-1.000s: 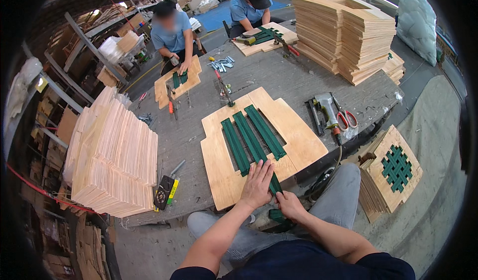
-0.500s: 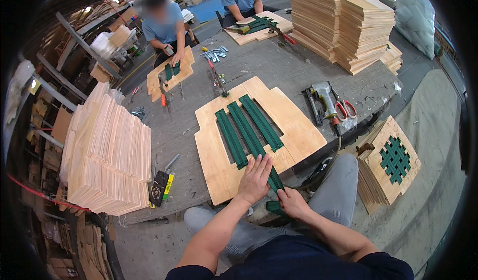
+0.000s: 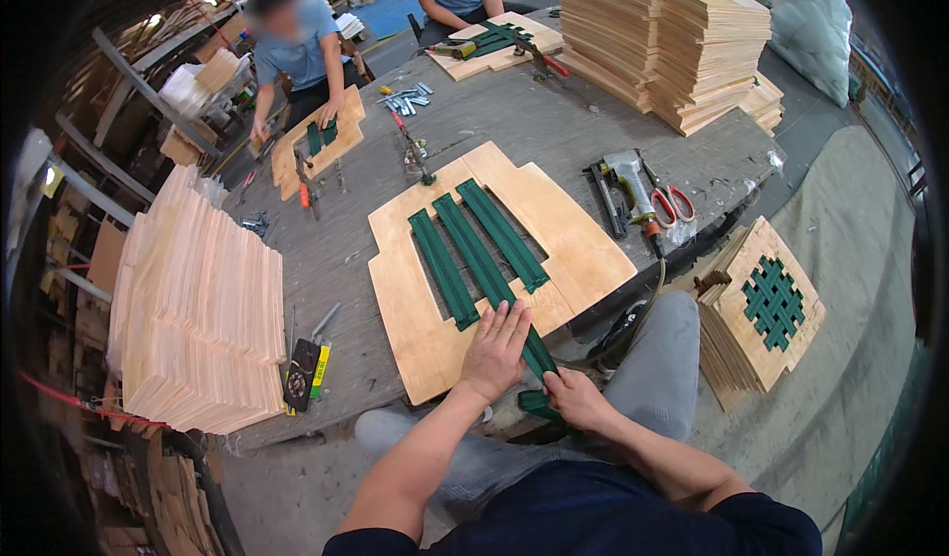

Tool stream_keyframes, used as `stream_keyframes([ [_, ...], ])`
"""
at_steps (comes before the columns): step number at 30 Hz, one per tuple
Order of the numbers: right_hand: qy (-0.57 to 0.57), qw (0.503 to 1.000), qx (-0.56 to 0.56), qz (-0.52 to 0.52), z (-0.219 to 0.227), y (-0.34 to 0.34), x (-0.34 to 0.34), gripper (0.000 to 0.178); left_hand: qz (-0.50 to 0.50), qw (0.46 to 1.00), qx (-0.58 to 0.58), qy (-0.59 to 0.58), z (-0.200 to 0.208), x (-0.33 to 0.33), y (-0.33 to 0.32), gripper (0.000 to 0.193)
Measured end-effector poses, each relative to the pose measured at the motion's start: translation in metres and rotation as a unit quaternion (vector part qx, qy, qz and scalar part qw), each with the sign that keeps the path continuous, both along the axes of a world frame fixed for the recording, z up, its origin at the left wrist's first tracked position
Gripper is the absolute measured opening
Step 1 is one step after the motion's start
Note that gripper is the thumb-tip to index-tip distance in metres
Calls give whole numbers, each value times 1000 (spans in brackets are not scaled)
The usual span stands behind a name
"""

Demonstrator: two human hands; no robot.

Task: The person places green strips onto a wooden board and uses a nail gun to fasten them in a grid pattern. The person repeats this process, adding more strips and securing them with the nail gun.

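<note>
Green strap (image 3: pixel 538 351) in hand, lays the flattened left hand (image 3: pixel 491 353) over it at the near side of the wooden panel (image 3: pixel 581 250); pinches it with the right hand (image 3: pixel 578 401), just off that side.

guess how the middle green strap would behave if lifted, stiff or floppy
The strap is probably floppy: its loose end seems to bend back near the right hand. It's likely light, looking thin, and unlikely to roll, being flat.
</note>
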State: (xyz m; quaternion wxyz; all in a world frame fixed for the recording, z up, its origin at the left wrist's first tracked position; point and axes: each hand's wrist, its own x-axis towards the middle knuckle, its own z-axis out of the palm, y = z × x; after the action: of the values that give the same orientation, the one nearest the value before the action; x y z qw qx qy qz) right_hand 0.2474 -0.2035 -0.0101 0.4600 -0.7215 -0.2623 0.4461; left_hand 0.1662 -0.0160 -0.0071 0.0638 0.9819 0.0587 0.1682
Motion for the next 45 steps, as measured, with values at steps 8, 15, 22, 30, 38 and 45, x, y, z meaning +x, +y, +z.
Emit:
stream_keyframes([
  [8,-20,1000,-7,15,3,-1,1,41,-1,1000,15,-5,-4,-1,0,73],
  [15,-19,1000,-9,23,8,-2,1,43,7,998,53,25,-5,-2,2,69],
  [22,-66,997,-12,40,5,-4,2,41,-1,998,48,39,-4,-2,3,66],
  [30,-132,984,-74,91,-11,-6,3,40,-15,998,57,25,-8,-8,1,63],
  [38,-191,959,-123,167,-46,19,23,43,-31,998,39,28,-9,-10,9,58],
  [45,-248,945,-46,208,-101,44,44,33,-37,996,-67,37,18,-23,-15,55],
])
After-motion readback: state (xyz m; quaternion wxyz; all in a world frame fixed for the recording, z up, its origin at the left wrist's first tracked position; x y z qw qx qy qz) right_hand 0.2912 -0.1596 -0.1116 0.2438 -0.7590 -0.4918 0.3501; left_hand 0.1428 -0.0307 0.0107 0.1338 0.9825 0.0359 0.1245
